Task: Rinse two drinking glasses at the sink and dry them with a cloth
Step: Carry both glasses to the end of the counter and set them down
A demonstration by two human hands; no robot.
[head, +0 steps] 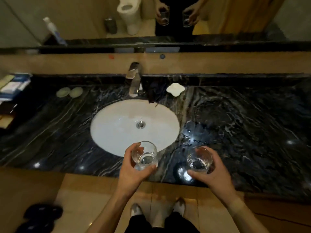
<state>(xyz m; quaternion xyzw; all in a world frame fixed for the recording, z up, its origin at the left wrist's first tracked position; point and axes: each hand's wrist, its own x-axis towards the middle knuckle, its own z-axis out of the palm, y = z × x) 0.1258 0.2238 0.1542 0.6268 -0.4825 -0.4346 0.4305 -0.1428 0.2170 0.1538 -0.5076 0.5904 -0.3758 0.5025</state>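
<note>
My left hand grips a clear drinking glass upright over the near rim of the white oval sink. My right hand holds a second clear glass upright above the dark marble counter, just right of the basin. The chrome faucet stands behind the sink; no water stream shows. A dark cloth lies crumpled on the counter just right of the faucet, at the basin's far edge.
A white soap dish sits right of the cloth. Two round pale coasters lie at the back left, and stacked boxes fill the far left. A mirror runs along the wall. Dark slippers rest on the floor.
</note>
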